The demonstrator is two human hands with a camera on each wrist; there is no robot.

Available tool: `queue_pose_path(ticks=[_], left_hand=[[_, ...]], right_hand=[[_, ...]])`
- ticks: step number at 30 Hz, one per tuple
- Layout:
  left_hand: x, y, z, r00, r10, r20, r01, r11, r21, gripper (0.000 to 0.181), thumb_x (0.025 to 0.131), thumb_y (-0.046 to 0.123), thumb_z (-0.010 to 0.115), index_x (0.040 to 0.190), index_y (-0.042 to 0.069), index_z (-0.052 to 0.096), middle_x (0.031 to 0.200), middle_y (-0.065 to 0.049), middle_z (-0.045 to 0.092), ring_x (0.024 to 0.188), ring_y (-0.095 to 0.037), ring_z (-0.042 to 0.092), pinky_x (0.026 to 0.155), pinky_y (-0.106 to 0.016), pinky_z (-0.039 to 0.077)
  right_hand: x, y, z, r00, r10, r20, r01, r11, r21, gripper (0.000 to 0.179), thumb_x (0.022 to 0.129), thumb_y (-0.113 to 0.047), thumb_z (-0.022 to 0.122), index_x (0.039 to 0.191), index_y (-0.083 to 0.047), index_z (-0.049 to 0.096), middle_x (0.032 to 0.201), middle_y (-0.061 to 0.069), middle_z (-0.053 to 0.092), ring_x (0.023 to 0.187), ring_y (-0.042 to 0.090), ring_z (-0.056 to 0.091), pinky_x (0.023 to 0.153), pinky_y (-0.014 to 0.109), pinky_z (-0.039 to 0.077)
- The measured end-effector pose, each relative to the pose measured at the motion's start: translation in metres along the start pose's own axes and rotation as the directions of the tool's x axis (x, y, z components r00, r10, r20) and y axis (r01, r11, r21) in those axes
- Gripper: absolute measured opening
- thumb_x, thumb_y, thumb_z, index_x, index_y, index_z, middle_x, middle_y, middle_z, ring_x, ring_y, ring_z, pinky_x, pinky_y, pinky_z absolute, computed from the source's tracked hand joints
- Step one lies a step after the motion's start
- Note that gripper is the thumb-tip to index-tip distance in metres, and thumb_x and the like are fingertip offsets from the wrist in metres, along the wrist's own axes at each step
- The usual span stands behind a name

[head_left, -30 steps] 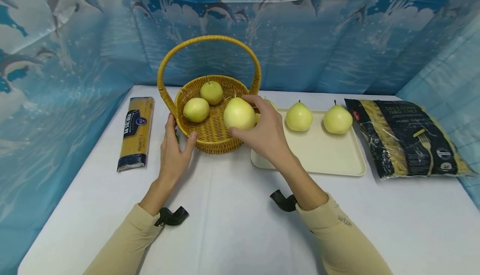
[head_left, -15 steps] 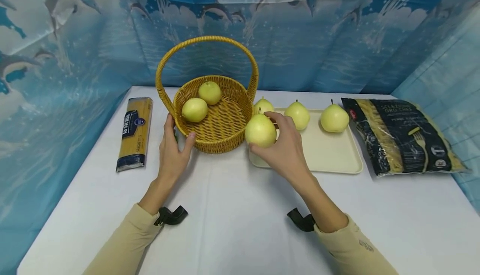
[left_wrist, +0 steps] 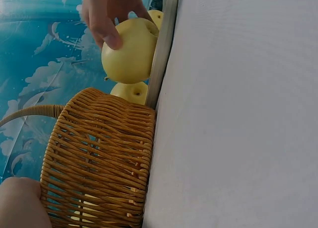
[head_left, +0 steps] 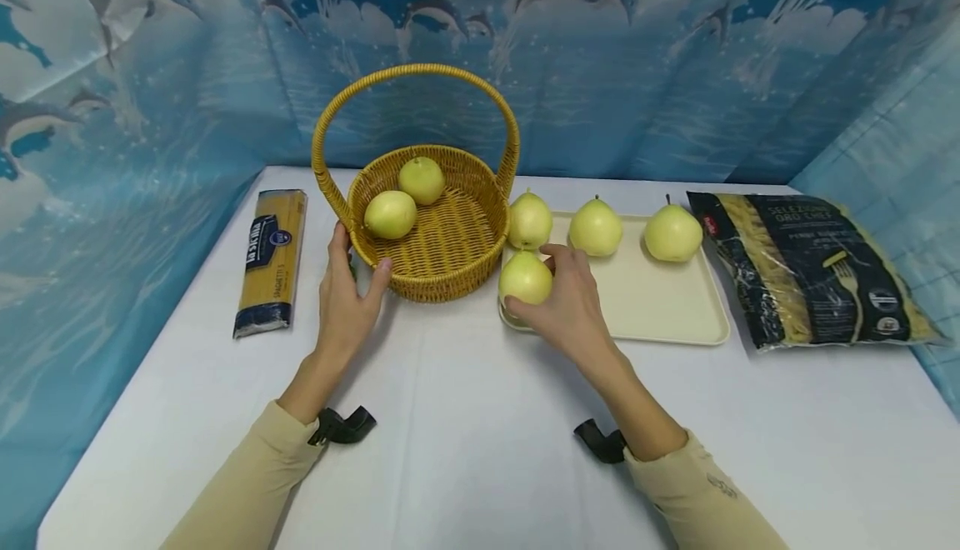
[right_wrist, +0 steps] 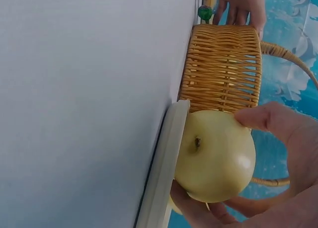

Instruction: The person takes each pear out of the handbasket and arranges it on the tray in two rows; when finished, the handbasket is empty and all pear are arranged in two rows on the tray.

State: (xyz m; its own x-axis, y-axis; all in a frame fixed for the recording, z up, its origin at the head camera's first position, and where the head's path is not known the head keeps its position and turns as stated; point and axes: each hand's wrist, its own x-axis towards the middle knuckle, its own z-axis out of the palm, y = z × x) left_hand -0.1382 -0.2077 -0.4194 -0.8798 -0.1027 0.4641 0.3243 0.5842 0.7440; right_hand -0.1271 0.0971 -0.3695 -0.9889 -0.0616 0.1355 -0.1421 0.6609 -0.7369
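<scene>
A yellow-green pear is pinched between the thumb and fingers of my right hand, at the near left corner of the cream tray. In the right wrist view this pear sits right at the tray's rim. My left hand holds the front left side of the wicker basket, thumb at its rim. Two pears lie inside the basket on its left side. Behind the held pear stands another pear, with two more along the tray's far side.
A pack of spaghetti lies left of the basket. To the tray's right is a large black and gold pasta bag. The basket's tall handle arches upward. A dolphin-print curtain hangs behind the table. A small green ball shows near the left hand.
My right hand has carried the pear from over the basket rightward and down to the tray's near left corner. My left hand stays on the basket.
</scene>
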Motion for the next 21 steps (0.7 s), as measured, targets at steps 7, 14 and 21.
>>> queue_pose_path(ticks=[7,14,21], left_hand=[[-0.001,0.002,-0.001,1.0,0.002,-0.006,-0.002,1.0,-0.008,0.085,0.106,0.036,0.061,0.17,0.008,0.013,0.173,-0.014,0.026,0.16,-0.026,0.026,0.129,-0.05,0.028],[0.002,0.003,-0.001,1.0,0.018,-0.004,-0.018,1.0,-0.007,0.086,0.105,0.037,0.061,0.17,0.008,0.013,0.173,-0.015,0.026,0.16,-0.028,0.028,0.128,-0.051,0.029],[-0.001,0.002,-0.001,1.0,0.002,0.003,-0.002,1.0,-0.006,0.087,0.105,0.039,0.061,0.17,0.008,0.012,0.174,-0.015,0.024,0.16,-0.03,0.027,0.128,-0.052,0.028]], right_hand=[[0.002,-0.002,-0.007,0.992,0.073,0.1,-0.067,0.996,-0.059,0.068,0.085,-0.038,0.08,0.134,0.005,0.061,0.128,0.023,0.052,0.114,0.038,0.055,0.099,0.053,0.047],[0.008,0.004,-0.024,0.968,0.08,0.238,-0.065,0.995,-0.073,0.076,0.093,-0.048,0.075,0.142,0.007,0.056,0.137,0.027,0.055,0.123,0.04,0.057,0.106,0.055,0.048],[0.012,0.009,-0.039,0.948,0.151,0.279,-0.144,0.989,-0.044,0.085,0.099,-0.066,0.058,0.153,-0.001,0.048,0.149,0.023,0.056,0.139,0.04,0.052,0.113,0.058,0.046]])
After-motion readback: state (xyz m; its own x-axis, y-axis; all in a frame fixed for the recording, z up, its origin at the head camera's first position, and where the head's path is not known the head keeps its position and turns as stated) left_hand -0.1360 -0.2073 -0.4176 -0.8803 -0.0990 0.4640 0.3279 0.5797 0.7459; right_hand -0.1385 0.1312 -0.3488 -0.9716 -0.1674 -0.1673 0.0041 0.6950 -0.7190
